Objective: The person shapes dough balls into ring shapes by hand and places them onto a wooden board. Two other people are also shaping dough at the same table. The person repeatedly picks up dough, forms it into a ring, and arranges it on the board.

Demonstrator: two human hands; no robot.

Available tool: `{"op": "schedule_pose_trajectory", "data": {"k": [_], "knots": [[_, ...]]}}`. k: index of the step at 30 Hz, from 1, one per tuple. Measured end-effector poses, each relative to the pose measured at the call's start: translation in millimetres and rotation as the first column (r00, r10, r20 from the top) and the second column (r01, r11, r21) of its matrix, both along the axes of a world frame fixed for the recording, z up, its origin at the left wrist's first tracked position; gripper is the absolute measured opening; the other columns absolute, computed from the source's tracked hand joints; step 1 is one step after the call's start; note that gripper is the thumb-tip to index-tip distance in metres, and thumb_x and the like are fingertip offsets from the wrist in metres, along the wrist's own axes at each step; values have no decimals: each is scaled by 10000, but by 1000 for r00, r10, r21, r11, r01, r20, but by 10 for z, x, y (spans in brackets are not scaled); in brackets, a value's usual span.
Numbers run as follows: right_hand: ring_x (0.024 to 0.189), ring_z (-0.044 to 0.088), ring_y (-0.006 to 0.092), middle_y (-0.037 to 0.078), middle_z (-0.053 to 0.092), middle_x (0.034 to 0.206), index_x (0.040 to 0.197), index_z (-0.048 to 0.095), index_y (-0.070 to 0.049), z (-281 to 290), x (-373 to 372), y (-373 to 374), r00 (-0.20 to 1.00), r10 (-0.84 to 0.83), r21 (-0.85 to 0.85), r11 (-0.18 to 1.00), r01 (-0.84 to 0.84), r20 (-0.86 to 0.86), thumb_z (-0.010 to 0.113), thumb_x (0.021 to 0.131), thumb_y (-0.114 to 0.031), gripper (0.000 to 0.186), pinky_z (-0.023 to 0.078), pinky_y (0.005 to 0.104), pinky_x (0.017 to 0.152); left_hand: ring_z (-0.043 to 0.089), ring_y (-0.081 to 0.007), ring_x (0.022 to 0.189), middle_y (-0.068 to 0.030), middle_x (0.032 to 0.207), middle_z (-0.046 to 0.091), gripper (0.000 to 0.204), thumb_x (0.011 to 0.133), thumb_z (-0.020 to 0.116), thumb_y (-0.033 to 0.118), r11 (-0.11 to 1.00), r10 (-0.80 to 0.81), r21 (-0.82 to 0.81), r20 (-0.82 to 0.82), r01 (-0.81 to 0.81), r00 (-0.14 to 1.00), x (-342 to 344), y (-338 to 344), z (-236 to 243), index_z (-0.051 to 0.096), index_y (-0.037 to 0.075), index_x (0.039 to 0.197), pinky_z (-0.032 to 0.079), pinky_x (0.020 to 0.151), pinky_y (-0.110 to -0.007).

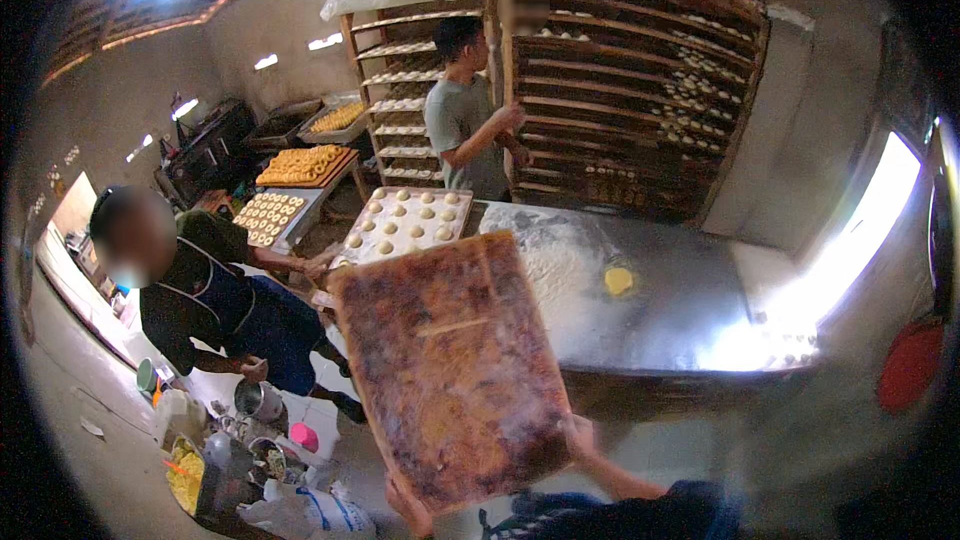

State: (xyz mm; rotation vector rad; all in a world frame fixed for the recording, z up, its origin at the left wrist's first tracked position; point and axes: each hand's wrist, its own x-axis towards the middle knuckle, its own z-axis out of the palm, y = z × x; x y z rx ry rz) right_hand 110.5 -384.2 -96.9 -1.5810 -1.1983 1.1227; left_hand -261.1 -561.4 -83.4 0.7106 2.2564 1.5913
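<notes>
A large brown wooden board (450, 370), darkly stained and dusted pale in places, is held up in front of me. My left hand (408, 510) grips its near left corner. Along its near right edge, my right hand (582, 440) is closed around the side. The board's far end reaches over the edge of the table, beside a white tray of round dough balls (405, 202). A co-worker in an apron (225, 290) stands at the left, with one hand close to the board's far left corner. The undersides of my fingers are hidden by the board.
A metal worktable (680, 310) carries flour (555, 275) and a yellow lump (619, 282). Another person (465, 120) stands by tall wooden racks (600, 90) of dough. Ring-shaped dough (268, 218) lies at the left. Bowls, bags and a metal pot (258, 402) crowd the lower left.
</notes>
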Motion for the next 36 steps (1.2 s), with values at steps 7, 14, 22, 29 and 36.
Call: {"op": "schedule_pose_trajectory", "data": {"k": [7,14,22,29,36], "knots": [[554,388,79,-45,494,634,663,565,-55,48,905,198,880,-370,124,899,420,-299,607,1079,-422,556,308,292,529,549,-133,777,-31,824,602,324,1065,626,353,854,-515,93,12,512,857,492,1310,385,632,37,995,464,701,-330],[506,371,95,-40,427,567,586,440,-116,24,1535,16,711,-643,-40,749,662,-285,586,1081,-495,641,281,324,493,607,-250,680,-106,736,612,386,1030,657,440,760,-649,9,-61,650,759,1242,1915,878,630,57,990,480,656,-409],[554,551,170,23,596,663,855,687,-47,-678,2308,-155,748,-656,-2,752,660,100,495,1096,-545,585,451,344,526,615,-305,630,-142,700,609,429,1008,663,480,744,-646,-9,-262,668,717,1567,2196,1362,635,56,955,474,618,-428],[662,551,184,34,597,789,1308,616,-38,-172,2709,-159,600,-668,-193,723,663,-441,468,1077,-594,620,485,350,622,604,-288,610,-123,745,641,382,1022,657,443,681,-728,-28,-124,731,674,1580,2405,1667,660,60,1020,472,605,-415],[655,587,180,-3,621,829,1119,673,-97,771,2304,158,405,-608,-138,653,745,-683,424,1105,-585,548,482,349,565,652,-389,671,-184,807,685,470,1028,627,506,650,-728,66,-230,757,646,1659,2640,1915,674,47,1116,507,649,-468]]}}
